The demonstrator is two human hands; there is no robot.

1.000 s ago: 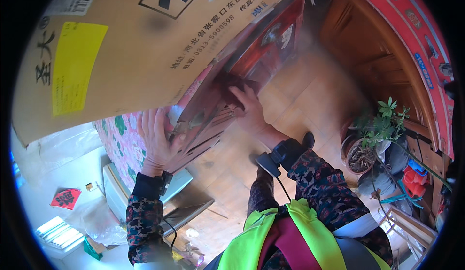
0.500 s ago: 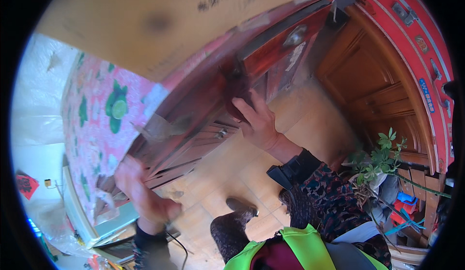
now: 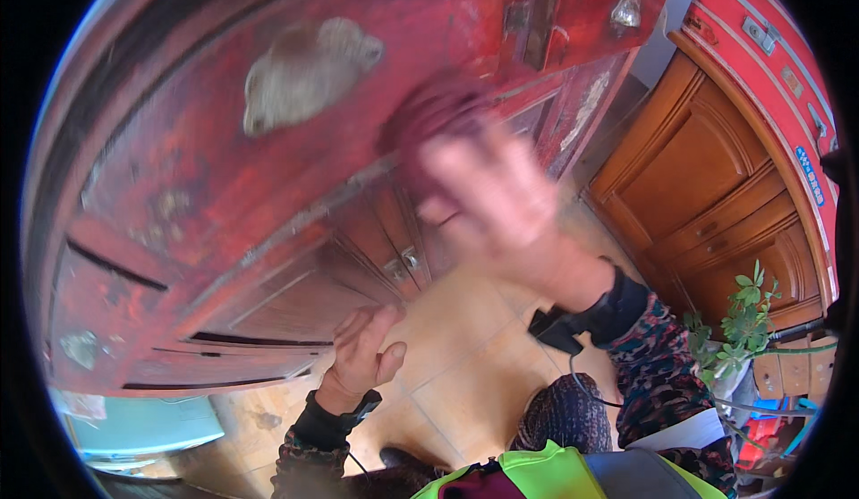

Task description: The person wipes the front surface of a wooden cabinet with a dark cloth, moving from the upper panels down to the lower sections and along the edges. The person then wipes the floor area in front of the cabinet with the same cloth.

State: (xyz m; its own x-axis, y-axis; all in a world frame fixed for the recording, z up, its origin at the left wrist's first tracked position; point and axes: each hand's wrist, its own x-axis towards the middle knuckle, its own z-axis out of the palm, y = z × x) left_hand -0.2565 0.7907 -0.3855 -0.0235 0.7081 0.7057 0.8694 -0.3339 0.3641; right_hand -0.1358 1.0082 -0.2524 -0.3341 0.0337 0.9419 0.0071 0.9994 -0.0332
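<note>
A dark red cloth [image 3: 437,123] is in my right hand [image 3: 497,190], blurred by motion, against the front of a worn red wooden cabinet [image 3: 201,172]. The cloth lies close to the edge of a wide drawer front, right of a tarnished metal handle plate [image 3: 309,74]. My left hand [image 3: 362,356] is open and holds nothing, its fingers stretched and thumb apart. It hovers before the lower cabinet doors, nearest to a door panel; whether it touches the wood I cannot tell. Small metal pulls [image 3: 403,266] show between those doors.
At the right stand an orange-brown wooden cabinet [image 3: 716,186] and a red trunk-like case [image 3: 761,34] with metal latches. A leafy potted plant [image 3: 743,315] is near my right arm. A pale green-blue flat surface [image 3: 148,427] lies low at the left, above tiled floor [image 3: 447,356].
The view has swung closer to the cabinet front; the cardboard and flowered cover have left it. My right hand keeps the cloth on the cabinet. My left hand has left the cover's edge.
</note>
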